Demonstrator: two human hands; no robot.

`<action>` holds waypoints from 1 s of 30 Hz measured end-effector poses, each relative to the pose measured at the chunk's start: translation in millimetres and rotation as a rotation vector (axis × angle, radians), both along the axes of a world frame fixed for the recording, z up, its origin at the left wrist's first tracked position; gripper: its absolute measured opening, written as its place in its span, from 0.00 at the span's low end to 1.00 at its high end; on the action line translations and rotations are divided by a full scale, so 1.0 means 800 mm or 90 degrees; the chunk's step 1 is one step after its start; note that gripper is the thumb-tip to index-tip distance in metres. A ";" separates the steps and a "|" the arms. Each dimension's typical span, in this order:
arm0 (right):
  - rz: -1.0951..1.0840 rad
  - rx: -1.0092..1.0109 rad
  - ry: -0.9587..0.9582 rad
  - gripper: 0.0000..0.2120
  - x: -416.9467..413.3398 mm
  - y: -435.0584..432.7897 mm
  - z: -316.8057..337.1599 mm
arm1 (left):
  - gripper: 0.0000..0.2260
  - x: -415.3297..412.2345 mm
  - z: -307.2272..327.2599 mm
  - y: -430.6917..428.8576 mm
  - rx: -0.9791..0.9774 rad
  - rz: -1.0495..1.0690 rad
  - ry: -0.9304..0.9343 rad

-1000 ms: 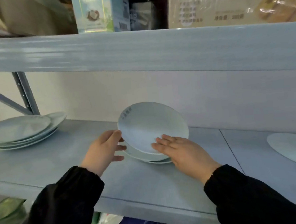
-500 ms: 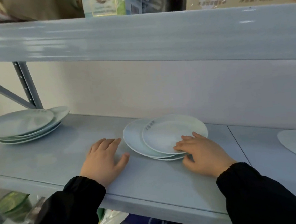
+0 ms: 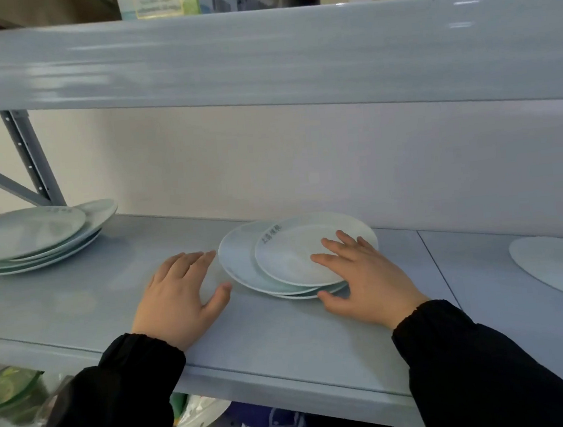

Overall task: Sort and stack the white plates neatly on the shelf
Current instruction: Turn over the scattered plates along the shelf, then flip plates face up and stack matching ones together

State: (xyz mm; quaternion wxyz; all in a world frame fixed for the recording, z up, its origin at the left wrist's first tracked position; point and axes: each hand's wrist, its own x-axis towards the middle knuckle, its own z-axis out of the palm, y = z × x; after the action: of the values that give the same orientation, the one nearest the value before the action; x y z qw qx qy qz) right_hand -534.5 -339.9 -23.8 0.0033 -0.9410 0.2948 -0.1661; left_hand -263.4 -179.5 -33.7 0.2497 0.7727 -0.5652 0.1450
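A small stack of white plates [image 3: 243, 261] lies on the grey shelf [image 3: 109, 292], its top plate [image 3: 291, 257] shifted to the right. My right hand [image 3: 361, 274] rests with straight fingers on the top plate, thumb at the stack's front edge. My left hand [image 3: 181, 292] lies flat on the shelf just left of the stack, fingertips close to its rim. An uneven pile of several white plates [image 3: 31, 237] sits at the far left. Another white plate [image 3: 560, 262] lies at the right edge.
The upper shelf beam [image 3: 258, 53] hangs low above the plates, with boxes and packets on top. A metal upright and brace [image 3: 30, 158] stand behind the left pile. Bags and clutter show under the shelf.
The tilted plate was laid down on the middle stack. My left hand let go and settled flat on the shelf; my right hand slid up onto the top plate.
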 end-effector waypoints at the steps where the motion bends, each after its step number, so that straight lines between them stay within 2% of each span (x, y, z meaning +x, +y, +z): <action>1: -0.007 0.008 0.000 0.37 -0.001 0.001 0.002 | 0.30 -0.004 0.004 -0.001 -0.008 -0.008 -0.007; 10: -0.082 0.029 -0.013 0.39 -0.075 0.015 0.019 | 0.30 -0.077 0.037 -0.027 -0.059 -0.110 -0.031; 14: -0.137 0.034 -0.026 0.40 -0.135 0.022 0.026 | 0.30 -0.128 0.039 -0.048 -0.050 -0.175 -0.039; 19: -0.214 0.039 -0.033 0.35 -0.219 0.043 0.029 | 0.30 -0.201 0.038 -0.074 -0.044 -0.264 -0.057; 30: -0.400 0.056 -0.025 0.35 -0.396 0.115 0.015 | 0.31 -0.380 0.019 -0.104 -0.013 -0.466 -0.073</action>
State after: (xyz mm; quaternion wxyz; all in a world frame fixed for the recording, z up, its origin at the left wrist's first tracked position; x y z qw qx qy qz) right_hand -851.2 -248.2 -11.5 -0.0020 -0.7997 0.5775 -0.1642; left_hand -567.2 -262.5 -18.6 0.2602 0.5073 -0.8160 0.0947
